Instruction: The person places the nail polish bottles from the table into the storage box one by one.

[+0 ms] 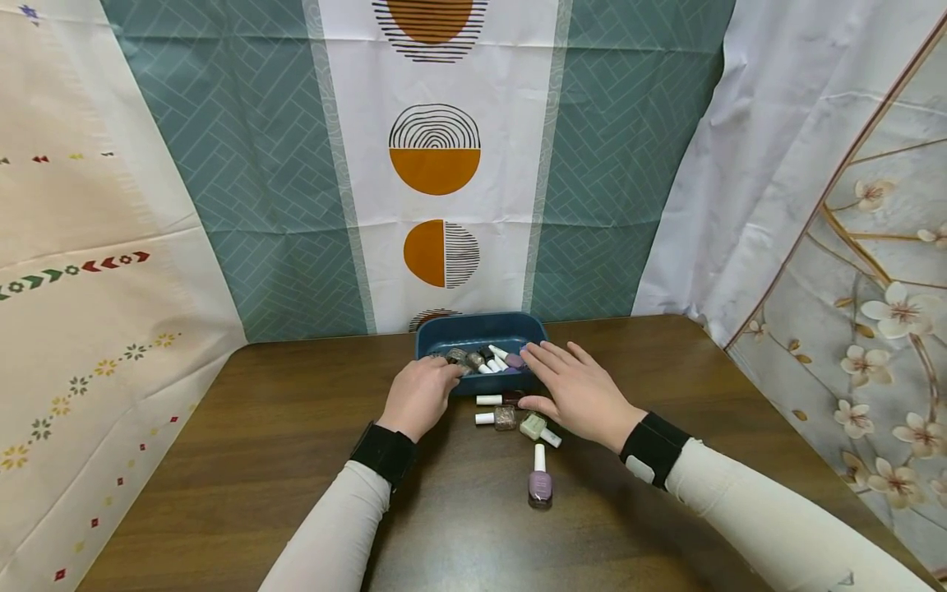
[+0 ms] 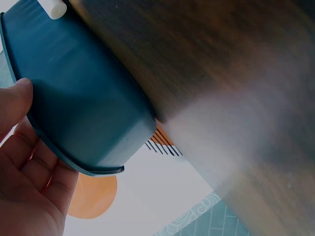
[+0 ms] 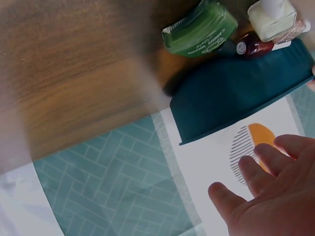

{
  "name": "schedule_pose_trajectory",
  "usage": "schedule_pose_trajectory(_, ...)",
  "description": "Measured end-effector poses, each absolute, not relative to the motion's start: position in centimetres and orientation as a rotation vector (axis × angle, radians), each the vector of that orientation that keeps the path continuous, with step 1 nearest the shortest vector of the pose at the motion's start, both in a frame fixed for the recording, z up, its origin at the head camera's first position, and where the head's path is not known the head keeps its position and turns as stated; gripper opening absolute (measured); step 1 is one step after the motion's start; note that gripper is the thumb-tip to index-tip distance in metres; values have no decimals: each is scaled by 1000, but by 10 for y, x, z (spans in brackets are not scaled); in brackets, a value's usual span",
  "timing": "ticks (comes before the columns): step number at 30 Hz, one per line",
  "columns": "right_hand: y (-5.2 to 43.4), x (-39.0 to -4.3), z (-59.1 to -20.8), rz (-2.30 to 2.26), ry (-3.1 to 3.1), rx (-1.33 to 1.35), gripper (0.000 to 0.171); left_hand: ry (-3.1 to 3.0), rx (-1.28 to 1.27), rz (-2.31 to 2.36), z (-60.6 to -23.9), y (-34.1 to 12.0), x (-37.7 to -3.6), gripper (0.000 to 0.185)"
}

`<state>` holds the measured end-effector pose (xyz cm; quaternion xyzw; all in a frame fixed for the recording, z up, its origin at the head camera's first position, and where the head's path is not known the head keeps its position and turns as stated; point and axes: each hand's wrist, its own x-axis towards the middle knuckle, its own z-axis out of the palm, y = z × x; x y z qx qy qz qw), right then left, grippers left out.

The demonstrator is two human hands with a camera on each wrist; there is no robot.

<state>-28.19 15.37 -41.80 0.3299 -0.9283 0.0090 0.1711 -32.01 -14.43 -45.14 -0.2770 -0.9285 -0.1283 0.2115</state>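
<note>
A dark blue plastic bin [image 1: 481, 324] stands near the table's back edge with several nail polish bottles [image 1: 499, 359] inside. My left hand [image 1: 422, 395] grips the bin's rim at its front left, thumb against the outer wall. Over the bin's right end my right hand [image 1: 580, 395] is held with fingers straight, holding nothing. In front of the bin lie a dark red nail polish [image 1: 490, 400], a glittery one [image 1: 505, 418] and a pale green one [image 1: 532, 425]. Closer to me is a purple nail polish [image 1: 540, 487]. The right wrist view also shows a green bottle [image 3: 202, 32] beside the bin.
The brown wooden table [image 1: 296, 444] stretches to both sides. A patterned cloth [image 1: 436, 164] hangs directly behind the bin. Cloths with stitched motifs [image 1: 111, 329] and with blossoms [image 1: 866, 395] hang at the left and right.
</note>
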Motion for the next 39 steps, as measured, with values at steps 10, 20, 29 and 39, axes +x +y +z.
schedule_pose_trajectory(10,153,-272,-421,38,-2626,973,82,-2599,-753,-370,-451,-144,-319,17)
schedule_pose_trajectory(20,154,-268,-425,50,-2658,979,82,-2607,-750,-377,-452,-144,-320,17)
schedule_pose_trajectory(29,155,-259,-428,60,-2608,1008,82,-2586,-756,-359,-452,-144,-319,15)
schedule_pose_trajectory(39,157,-247,-432,42,-2625,1048,83,-2552,-779,-363,-453,-144,-320,14)
